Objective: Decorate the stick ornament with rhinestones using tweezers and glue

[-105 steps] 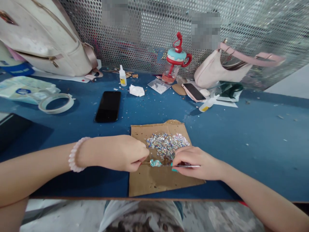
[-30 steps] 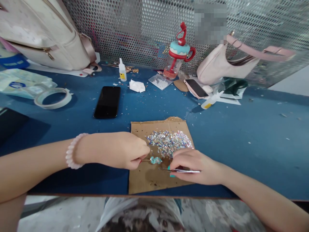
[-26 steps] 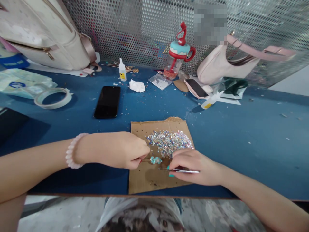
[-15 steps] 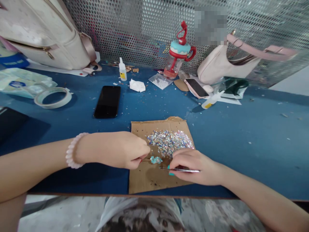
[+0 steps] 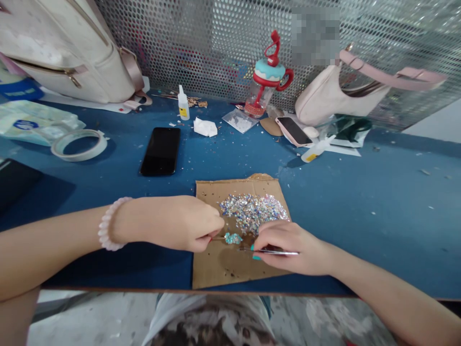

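Observation:
My left hand (image 5: 180, 223), with a beaded bracelet at the wrist, is closed on a thin stick (image 5: 218, 238). At the stick's right end is a small turquoise rhinestone-covered piece (image 5: 233, 238), over the cardboard (image 5: 212, 274). Metal tweezers (image 5: 277, 252) are pinched in my right hand (image 5: 288, 245), their tip pointing left, just below and right of the turquoise piece. A spread of glittering rhinestones (image 5: 252, 209) lies on the cardboard above both hands, its lower edge beside my right fingers.
Behind the cardboard lie a black phone (image 5: 160, 151), crumpled tissue (image 5: 205, 127), a small bag (image 5: 240, 120) and two glue bottles (image 5: 183, 105). A tape roll (image 5: 79, 156) is at left. A cup (image 5: 260, 86), pink phone (image 5: 293, 131) and handbag (image 5: 320, 101) stand farther back.

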`<act>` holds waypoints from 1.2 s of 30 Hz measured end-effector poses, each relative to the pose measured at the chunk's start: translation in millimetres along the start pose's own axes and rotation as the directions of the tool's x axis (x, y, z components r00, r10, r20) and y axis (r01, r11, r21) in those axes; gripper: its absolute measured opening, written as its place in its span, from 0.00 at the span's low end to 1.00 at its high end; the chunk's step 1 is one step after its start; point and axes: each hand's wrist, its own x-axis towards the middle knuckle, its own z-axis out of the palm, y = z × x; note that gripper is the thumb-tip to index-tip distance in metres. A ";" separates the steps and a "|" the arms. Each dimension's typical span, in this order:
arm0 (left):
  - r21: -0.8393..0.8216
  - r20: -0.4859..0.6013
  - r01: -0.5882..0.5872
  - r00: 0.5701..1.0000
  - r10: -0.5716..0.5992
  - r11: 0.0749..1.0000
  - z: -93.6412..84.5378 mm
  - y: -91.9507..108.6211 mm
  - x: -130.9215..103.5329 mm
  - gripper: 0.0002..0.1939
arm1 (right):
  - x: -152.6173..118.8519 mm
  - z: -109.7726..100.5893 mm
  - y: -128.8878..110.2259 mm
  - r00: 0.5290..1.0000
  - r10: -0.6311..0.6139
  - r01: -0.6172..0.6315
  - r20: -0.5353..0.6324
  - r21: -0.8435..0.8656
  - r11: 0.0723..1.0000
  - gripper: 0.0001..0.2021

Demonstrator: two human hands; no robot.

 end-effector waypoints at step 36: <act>-0.034 0.006 0.005 1.000 -0.005 0.999 -2.7 2.5 -0.1 0.05 | 0.6 -0.6 -0.4 0.999 0.033 -0.034 0.031 0.033 0.999 0.07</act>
